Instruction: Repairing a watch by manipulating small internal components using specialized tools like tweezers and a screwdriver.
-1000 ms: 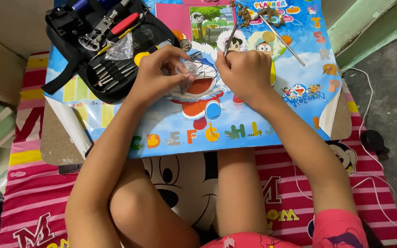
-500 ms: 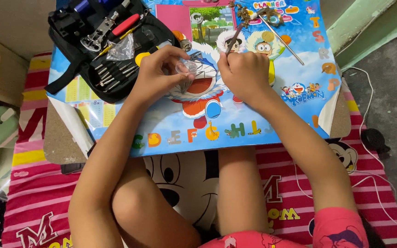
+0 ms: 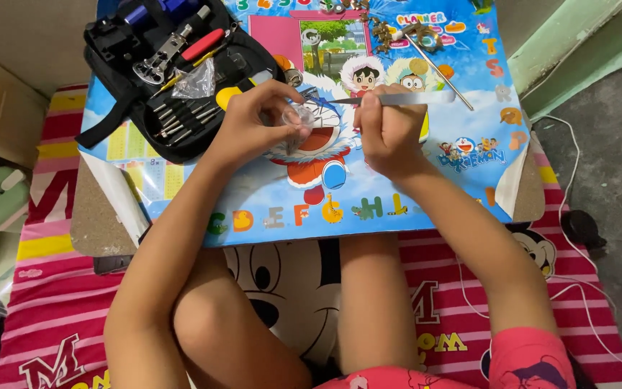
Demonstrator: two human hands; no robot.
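Pinching a small clear bag (image 3: pixel 291 119) between thumb and fingertips, my left hand (image 3: pixel 257 122) hovers just over the cartoon board (image 3: pixel 311 194) that lies across my lap. The fingers curl in close together around the bag, which sits at the middle of the board, above a round blue-and-white cartoon figure. What is inside the bag I cannot tell.

My right hand (image 3: pixel 390 130) is just beside the left, fingers pressed together around tweezers (image 3: pixel 368 99). The tweezers lie nearly level, their points aimed left at the bag and almost touching it, the back end sticking out to the right past my knuckles.

At the board's upper left corner sits an open black tool case (image 3: pixel 174 68), near my left hand. It holds a row of small drivers, a red-handled tool and a metal clamp-like tool, with a scrap of clear plastic lying on top. At the board's top edge, well apart from my hands, lies a little heap of brassy metal parts (image 3: pixel 386 32), and a thin metal rod (image 3: pixel 437 68) slants down to the right from it.

Under the board is a pink striped mat (image 3: pixel 59 310) with cartoon mouse prints, and my knees are folded on it.
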